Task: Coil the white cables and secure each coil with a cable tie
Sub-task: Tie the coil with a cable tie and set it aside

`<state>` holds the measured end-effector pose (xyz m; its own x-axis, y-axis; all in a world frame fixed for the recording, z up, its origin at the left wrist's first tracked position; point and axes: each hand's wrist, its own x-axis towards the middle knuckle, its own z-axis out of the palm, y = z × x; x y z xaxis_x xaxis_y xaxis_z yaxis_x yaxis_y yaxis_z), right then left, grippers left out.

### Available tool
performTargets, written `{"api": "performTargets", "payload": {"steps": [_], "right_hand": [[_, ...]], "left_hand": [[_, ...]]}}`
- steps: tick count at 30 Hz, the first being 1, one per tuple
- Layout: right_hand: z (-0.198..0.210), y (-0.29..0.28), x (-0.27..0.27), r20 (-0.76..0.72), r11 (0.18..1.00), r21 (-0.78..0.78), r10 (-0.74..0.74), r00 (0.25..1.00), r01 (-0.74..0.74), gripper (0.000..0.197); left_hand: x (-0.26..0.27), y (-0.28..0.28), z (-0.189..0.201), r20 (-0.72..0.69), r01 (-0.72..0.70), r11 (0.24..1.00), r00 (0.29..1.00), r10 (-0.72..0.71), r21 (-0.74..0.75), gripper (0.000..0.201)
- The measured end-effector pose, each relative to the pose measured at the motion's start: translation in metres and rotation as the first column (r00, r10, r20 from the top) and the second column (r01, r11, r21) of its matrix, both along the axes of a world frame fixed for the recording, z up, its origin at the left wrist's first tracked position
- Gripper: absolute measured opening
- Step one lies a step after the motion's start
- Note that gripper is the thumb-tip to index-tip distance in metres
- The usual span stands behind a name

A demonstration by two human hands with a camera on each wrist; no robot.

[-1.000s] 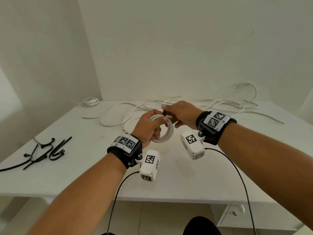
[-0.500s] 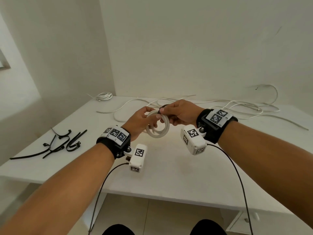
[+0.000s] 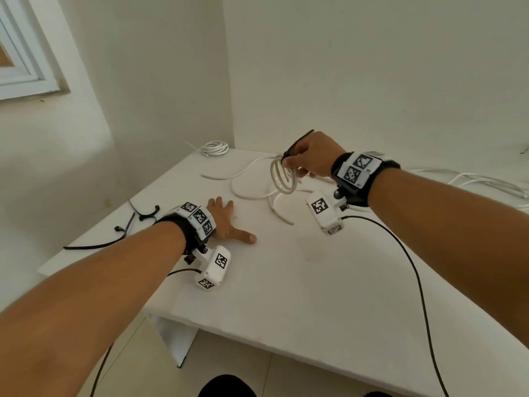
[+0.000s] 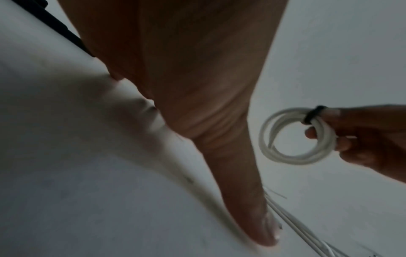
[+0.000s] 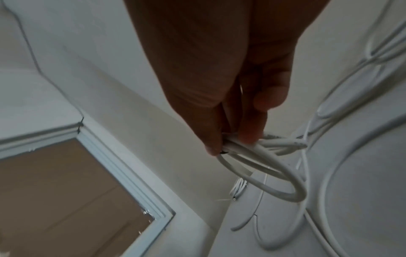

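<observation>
My right hand (image 3: 307, 160) holds a small white cable coil (image 3: 283, 177) up above the table, pinching it where a black cable tie (image 3: 296, 144) wraps it; the tie's tail sticks up past my knuckles. The same white cable coil (image 4: 296, 137) hangs from those fingers in the left wrist view, and it shows as a white cable coil (image 5: 263, 172) under my fingertips in the right wrist view. My left hand (image 3: 229, 222) lies flat on the white table (image 3: 300, 282) with fingers spread, holding nothing.
Several spare black cable ties (image 3: 128, 224) lie near the table's left edge. A tied white coil (image 3: 214, 147) sits at the far left corner. Loose white cables (image 3: 252, 190) sprawl across the back of the table, up to the wall.
My left hand let go of the coil and dropped flat onto the table. My right hand carried the tied coil up and toward the back. The head view swung left.
</observation>
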<state>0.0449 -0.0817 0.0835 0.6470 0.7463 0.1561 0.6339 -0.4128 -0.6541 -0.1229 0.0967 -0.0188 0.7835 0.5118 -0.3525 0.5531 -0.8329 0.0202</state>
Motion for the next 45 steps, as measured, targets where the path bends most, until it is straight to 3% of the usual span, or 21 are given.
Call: {"api": "performTargets", "payload": {"steps": [7, 15, 23, 28, 30, 35, 38, 40, 45], "right_hand": [[0.004, 0.088, 0.017, 0.296, 0.989, -0.143, 0.007, 0.955, 0.037, 0.027], [-0.016, 0.195, 0.061, 0.303, 0.952, -0.299, 0.033, 0.952, 0.063, 0.041], [-0.05, 0.266, 0.094, 0.328, 0.932, -0.352, 0.039, 0.944, 0.084, 0.025], [-0.065, 0.285, 0.103, 0.37, 0.92, -0.388, 0.101, 0.924, 0.055, 0.016], [-0.065, 0.286, 0.102, 0.4, 0.906, -0.422, 0.164, 0.902, 0.022, 0.003], [-0.072, 0.292, 0.1, 0.47, 0.834, -0.552, 0.317, 0.824, -0.006, 0.015], [-0.072, 0.296, 0.106, 0.428, 0.806, -0.59, 0.349, 0.834, -0.035, 0.015], [-0.067, 0.295, 0.111, 0.459, 0.782, -0.622, 0.416, 0.785, -0.051, 0.024], [-0.052, 0.28, 0.097, 0.429, 0.765, -0.64, 0.43, 0.795, -0.069, 0.037]], "left_hand": [[0.009, 0.01, -0.001, -0.064, -0.077, 0.997, 0.995, 0.075, -0.029, 0.147], [0.007, 0.009, -0.001, -0.069, -0.079, 0.989, 0.995, 0.071, -0.127, 0.147], [0.01, 0.013, -0.01, -0.048, -0.063, 0.991, 0.997, 0.058, -0.12, 0.155], [0.01, 0.015, -0.011, -0.07, -0.054, 0.989, 0.997, 0.045, -0.141, 0.156], [0.01, 0.016, -0.011, -0.07, -0.051, 0.988, 0.997, 0.041, -0.145, 0.156], [0.011, 0.017, -0.012, -0.072, -0.049, 0.987, 0.997, 0.039, -0.154, 0.157], [0.011, 0.017, -0.011, -0.082, -0.05, 0.986, 0.996, 0.037, -0.158, 0.156], [0.01, 0.017, -0.009, -0.087, -0.046, 0.986, 0.996, 0.032, -0.161, 0.156], [0.01, 0.019, -0.01, -0.078, -0.043, 0.987, 0.996, 0.031, -0.152, 0.157]]}}
